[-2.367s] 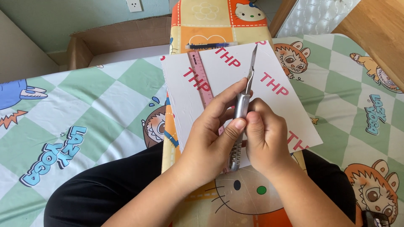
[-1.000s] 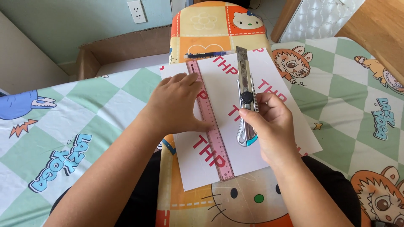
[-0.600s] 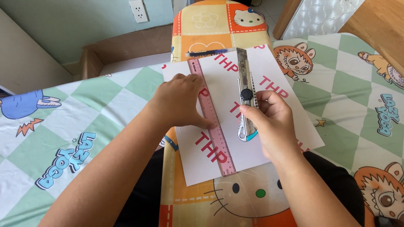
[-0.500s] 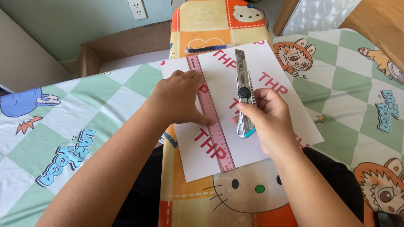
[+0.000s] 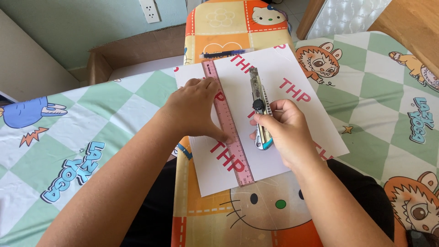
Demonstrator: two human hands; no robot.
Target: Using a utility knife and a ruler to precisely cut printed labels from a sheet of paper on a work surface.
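Note:
A white sheet with red printed letters lies on a narrow orange cartoon-cat board. A pink ruler runs lengthwise down the sheet. My left hand presses flat on the ruler's upper half, fingers spread. My right hand grips a metal utility knife with a teal end, blade pointing away from me, just right of the ruler. A dark pen lies on the board above the sheet's top edge.
A green-and-white checked cloth with cartoon prints covers the surface on both sides of the board. An open cardboard box sits behind at the left, below a wall socket. Wooden furniture stands at the upper right.
Earlier both hands held the knife above the sheet. My left hand then came down onto the ruler, and my right hand has kept the knife close beside the ruler, shifting slightly.

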